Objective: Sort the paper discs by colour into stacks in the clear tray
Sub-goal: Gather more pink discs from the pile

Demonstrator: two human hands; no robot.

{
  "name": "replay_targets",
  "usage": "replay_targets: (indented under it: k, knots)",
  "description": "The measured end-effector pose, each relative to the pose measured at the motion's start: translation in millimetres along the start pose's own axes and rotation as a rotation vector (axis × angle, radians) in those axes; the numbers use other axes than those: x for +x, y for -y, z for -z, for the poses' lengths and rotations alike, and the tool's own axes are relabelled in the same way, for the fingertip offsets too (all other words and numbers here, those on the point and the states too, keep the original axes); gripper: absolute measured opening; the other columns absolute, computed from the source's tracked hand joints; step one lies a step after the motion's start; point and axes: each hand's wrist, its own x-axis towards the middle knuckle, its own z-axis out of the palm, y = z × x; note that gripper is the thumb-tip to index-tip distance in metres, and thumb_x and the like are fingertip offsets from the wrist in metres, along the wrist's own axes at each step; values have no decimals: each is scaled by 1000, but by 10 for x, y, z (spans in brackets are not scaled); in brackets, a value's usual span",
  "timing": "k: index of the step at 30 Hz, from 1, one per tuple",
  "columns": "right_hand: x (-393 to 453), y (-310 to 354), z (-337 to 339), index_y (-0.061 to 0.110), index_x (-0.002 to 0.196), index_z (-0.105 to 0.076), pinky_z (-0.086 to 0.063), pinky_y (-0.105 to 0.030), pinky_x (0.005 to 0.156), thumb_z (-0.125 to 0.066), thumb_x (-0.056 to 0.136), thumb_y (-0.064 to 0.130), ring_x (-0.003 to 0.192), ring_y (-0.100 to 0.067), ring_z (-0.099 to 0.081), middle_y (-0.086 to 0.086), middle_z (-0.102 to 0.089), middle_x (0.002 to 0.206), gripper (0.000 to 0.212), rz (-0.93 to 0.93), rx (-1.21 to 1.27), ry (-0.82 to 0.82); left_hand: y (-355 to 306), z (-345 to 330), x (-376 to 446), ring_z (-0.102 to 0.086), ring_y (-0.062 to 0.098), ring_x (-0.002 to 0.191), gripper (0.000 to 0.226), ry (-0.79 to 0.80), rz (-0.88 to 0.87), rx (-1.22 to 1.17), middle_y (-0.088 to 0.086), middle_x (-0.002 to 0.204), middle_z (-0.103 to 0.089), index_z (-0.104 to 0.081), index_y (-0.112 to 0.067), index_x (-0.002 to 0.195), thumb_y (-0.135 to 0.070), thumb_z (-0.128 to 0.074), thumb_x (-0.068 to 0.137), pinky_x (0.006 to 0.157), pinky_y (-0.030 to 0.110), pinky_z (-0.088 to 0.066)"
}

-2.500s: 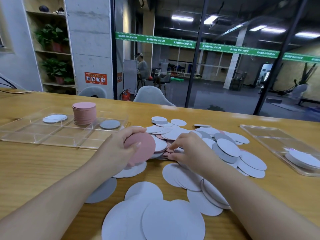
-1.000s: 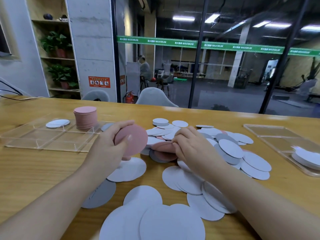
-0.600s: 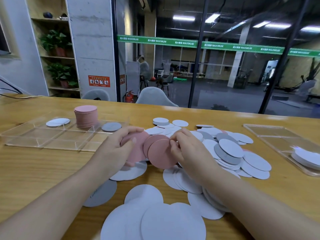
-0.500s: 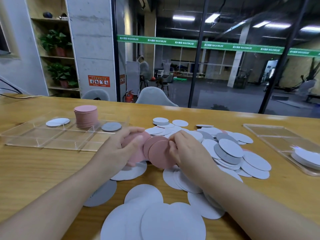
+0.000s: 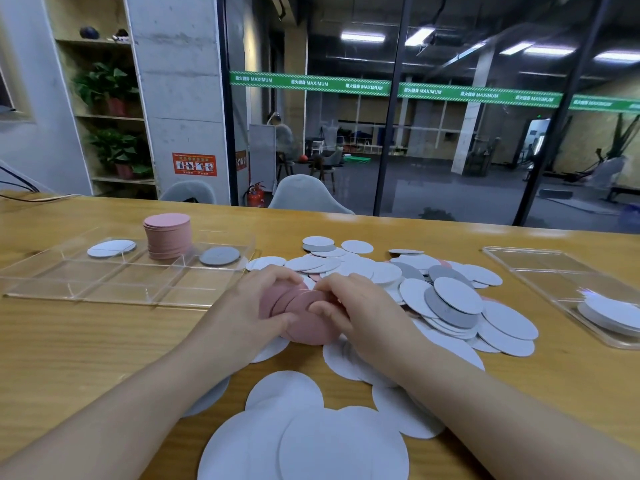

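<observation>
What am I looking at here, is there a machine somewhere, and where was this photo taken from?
No machine: these are a person's two bare hands, filmed by a wide-angle camera worn on the head, looking forward and down. The left hand and right hand together hold a small fan of pink discs just above a wooden table. Loose white and grey discs lie scattered across it. To the left sits a clear tray with compartments holding a tall pink stack, a few white discs and a grey disc. A second clear tray on the right holds a white stack. The discs are being sorted by colour.
</observation>
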Motion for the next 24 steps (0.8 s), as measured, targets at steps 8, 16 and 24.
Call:
replay_targets:
  k: [8,16,24]
  knots:
    - [41,-175,112,12,101,-62,-34,-13,65,-64,88,20,79,-9,-42,4,-56,85,16,-63,57,74,-52,53,3,-56,3,69,38,-45,45,-52,-20,89,-60,-59,-44,89,-10,-71,79,60,18,-41]
    - [53,-171,226,14,90,-66,-49,-26,71,-54,93,7,63,-6,-56,-2,-65,77,14,-249,515,-51,-34,62,4,-52,14,58,38,-53,115,-248,-11,93,-58,-60,-40,95,-5,-67,82,44,27,-49]
    - [63,-171,190,17,86,-62,-50,-33,76,-42,97,4,68,-11,-57,-5,-64,82,26,-264,581,-26,-42,92,2,-57,8,61,46,-38,136,-246,-27,93,-58,-60,-45,96,-2,-64,84,49,29,-54]
